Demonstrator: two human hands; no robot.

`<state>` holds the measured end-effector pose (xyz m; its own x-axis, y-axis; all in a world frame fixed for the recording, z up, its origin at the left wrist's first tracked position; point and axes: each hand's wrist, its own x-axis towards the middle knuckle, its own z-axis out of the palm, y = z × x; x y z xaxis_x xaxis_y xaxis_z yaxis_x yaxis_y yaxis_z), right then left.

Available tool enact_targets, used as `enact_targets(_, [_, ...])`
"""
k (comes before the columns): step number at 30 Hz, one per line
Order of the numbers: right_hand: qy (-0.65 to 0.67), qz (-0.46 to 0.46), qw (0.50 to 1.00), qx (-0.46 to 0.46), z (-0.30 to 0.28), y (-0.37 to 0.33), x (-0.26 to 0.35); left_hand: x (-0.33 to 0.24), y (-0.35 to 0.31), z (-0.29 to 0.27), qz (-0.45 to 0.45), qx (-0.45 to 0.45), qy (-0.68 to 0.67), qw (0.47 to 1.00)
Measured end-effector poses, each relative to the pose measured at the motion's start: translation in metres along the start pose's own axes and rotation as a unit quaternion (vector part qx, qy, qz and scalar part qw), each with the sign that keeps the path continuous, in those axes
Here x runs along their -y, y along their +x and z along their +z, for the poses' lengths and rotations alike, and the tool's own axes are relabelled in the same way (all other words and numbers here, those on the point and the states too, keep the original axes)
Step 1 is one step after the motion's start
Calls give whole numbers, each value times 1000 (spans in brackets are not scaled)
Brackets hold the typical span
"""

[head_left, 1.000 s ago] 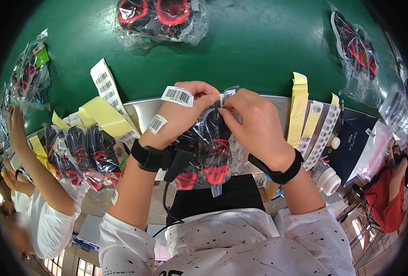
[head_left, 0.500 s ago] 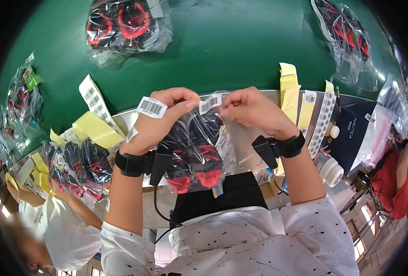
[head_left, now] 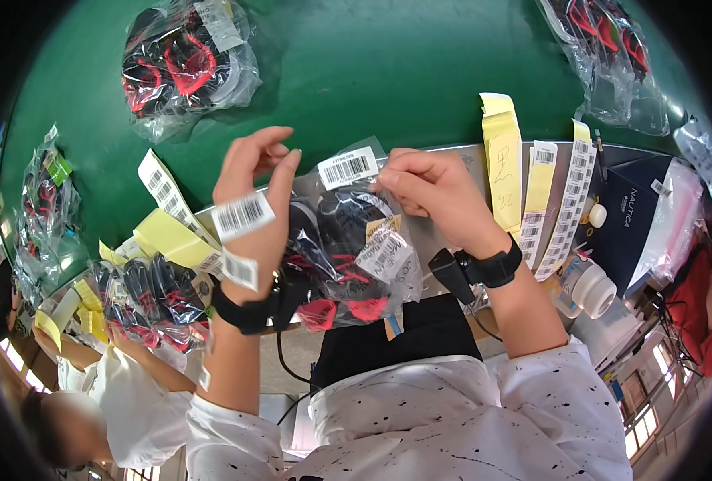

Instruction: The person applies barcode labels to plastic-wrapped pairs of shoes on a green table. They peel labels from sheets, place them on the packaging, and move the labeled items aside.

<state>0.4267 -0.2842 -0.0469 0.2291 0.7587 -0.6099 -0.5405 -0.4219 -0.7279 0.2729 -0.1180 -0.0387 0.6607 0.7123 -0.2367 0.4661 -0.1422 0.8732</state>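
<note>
Before me lies a clear plastic bag (head_left: pixel 304 232) of black and red shoes (head_left: pixel 348 268). A white barcode label (head_left: pixel 348 167) sits flat at its top end. My right hand (head_left: pixel 440 196) pinches the bag's upper right corner beside this label, thumb against the curled fingers. Left of the bag, my left hand (head_left: pixel 252 176) is raised with thumb and fingers apart and nothing between them. A barcode sticker (head_left: pixel 244 216) clings to the back of that hand, and another sticker (head_left: pixel 240 269) sits near the wrist. Dark straps with small boxes circle both wrists.
More bagged shoes lie on the green table (head_left: pixel 356 88). Label strips (head_left: pixel 568 200) and yellow backing paper (head_left: pixel 500 160) stand at the right, by a dark blue box (head_left: pixel 625 224) and a plastic bottle (head_left: pixel 592 293). At the left, a co-worker (head_left: pixel 131 393) handles another shoe bag (head_left: pixel 151 297).
My left hand has let go of the label and moved up and left, its fingers spreading. The label now lies flat on the bag. The far shoe bag appears farther left; the view has shifted slightly.
</note>
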Motion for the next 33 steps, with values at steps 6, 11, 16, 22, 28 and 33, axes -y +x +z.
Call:
enact_targets(6, [20,-11,999,-32,18,-18,5,-42,-25,15,233,45,160,958])
enact_targets(11, [0,-64,997,-50,24,-31,10,-58,-31,14,207,61,182,959])
enact_targets(16, [-123,-161,977,-64,27,-33,15,-62,-28,12,247,73,215,942])
enact_targets(22, [-98,-150,980,-81,30,-34,13,-59,-27,14,271,71,213,936])
enact_targets(28, [-21,-69,994,-78,29,-39,15,-45,-27,15,246,77,150,955])
enact_targets(33, [-125,-143,977,-92,30,-37,10,-52,-24,11,301,105,199,927])
